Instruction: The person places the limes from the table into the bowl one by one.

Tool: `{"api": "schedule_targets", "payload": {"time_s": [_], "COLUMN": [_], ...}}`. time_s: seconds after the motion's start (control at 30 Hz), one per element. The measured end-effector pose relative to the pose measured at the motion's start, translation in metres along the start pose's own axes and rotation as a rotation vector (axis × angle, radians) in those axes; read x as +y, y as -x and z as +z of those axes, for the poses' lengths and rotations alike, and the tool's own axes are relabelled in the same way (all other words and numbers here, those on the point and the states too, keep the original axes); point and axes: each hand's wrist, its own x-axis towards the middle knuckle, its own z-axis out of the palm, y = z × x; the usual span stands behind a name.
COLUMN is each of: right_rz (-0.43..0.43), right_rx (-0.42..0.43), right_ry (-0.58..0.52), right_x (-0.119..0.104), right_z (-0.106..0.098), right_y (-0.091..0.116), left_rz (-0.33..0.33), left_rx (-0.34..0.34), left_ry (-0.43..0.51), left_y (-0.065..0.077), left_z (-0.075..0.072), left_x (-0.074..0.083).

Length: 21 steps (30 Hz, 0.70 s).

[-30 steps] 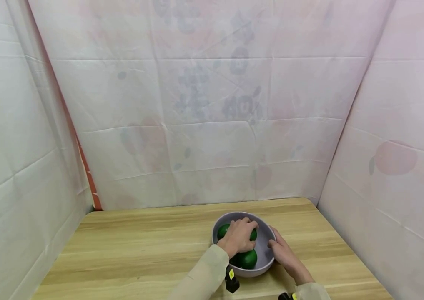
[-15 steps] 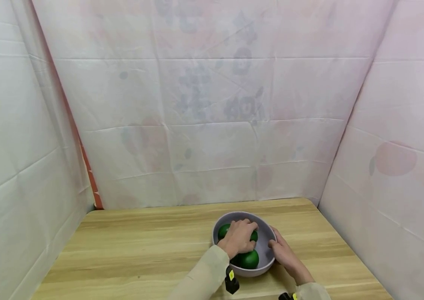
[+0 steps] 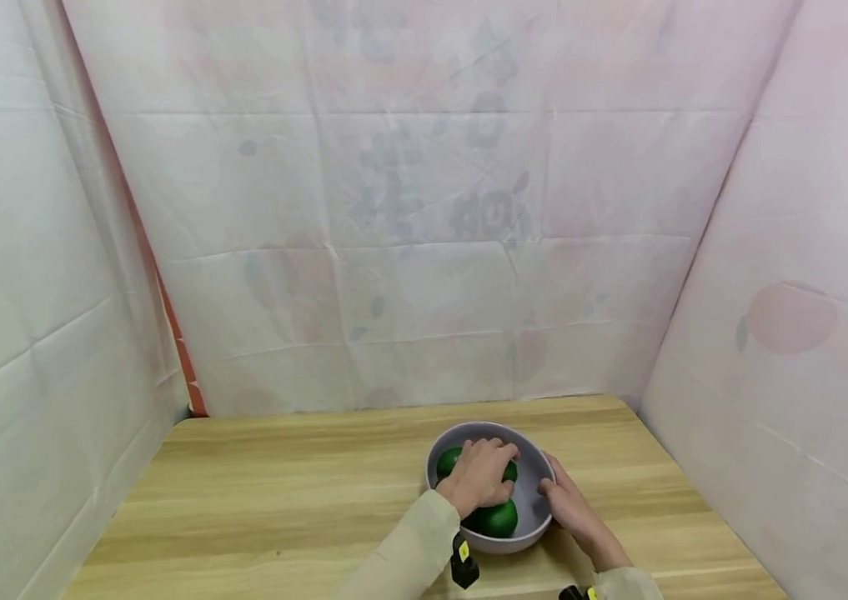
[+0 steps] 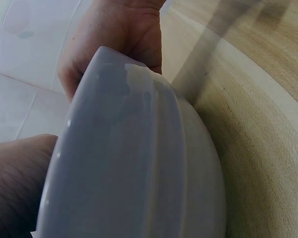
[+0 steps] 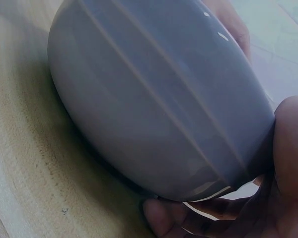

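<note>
A grey-purple bowl (image 3: 532, 496) at the table's front right holds several glossy dark green fruits that look like avocados. My left hand (image 3: 478, 477) reaches into it, fingers curled down over an avocado (image 3: 509, 472) that shows only at its right edge. Closer to me lies another avocado (image 3: 497, 520), partly beneath the hand, and one more avocado (image 3: 447, 461) sits by the left wall. With the thumb over the rim and fingers along the outside, my right hand (image 3: 574, 510) grips the bowl's right side. In the right wrist view its fingertips (image 5: 159, 215) reach round the bowl's lower wall.
The wood-grain table (image 3: 281, 492) extends to the left of the bowl. Pale printed sheets (image 3: 424, 292) hang behind the table and on both sides. Black devices with yellow marks, such as the left one (image 3: 464, 562), sit at both wrists.
Both hands and the bowl hold nearly the same place. The head view has shifted very slightly.
</note>
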Motion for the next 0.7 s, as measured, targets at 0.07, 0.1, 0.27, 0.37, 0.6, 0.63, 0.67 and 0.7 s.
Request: {"api": "schedule_targets", "payload": {"time_s": [0.07, 0.1, 0.27, 0.37, 0.6, 0.63, 0.67, 0.7], "right_rz": [-0.005, -0.008, -0.017, -0.029, -0.047, -0.042, -0.038, -0.04], "right_rx": [0.003, 0.003, 0.009, 0.016, 0.065, 0.068, 0.068, 0.067], "right_ry": [-0.002, -0.001, 0.031, 0.053, 0.12, 0.135, 0.15, 0.166], "right_x": [-0.001, -0.002, -0.004, -0.004, -0.006, -0.007, -0.009, -0.011], "right_z": [0.0, 0.0, -0.003, -0.006, -0.017, -0.02, -0.024, -0.028], "right_y": [0.0, 0.0, 0.001, 0.002, 0.001, 0.001, 0.0, -0.001], "left_rz": [0.001, 0.002, 0.01, 0.014, 0.03, 0.035, 0.036, 0.033], "left_rx": [0.01, 0.016, 0.037, 0.055, 0.166, 0.189, 0.209, 0.231], "left_ry": [-0.003, -0.001, 0.019, 0.028, 0.115, 0.148, 0.179, 0.205], "left_y": [0.001, 0.001, 0.003, 0.005, 0.011, 0.012, 0.013, 0.014], "left_z": [-0.001, -0.002, -0.005, -0.008, -0.021, -0.024, -0.027, -0.031], "left_x": [-0.001, -0.001, -0.006, -0.007, -0.016, -0.019, -0.022, -0.026]}}
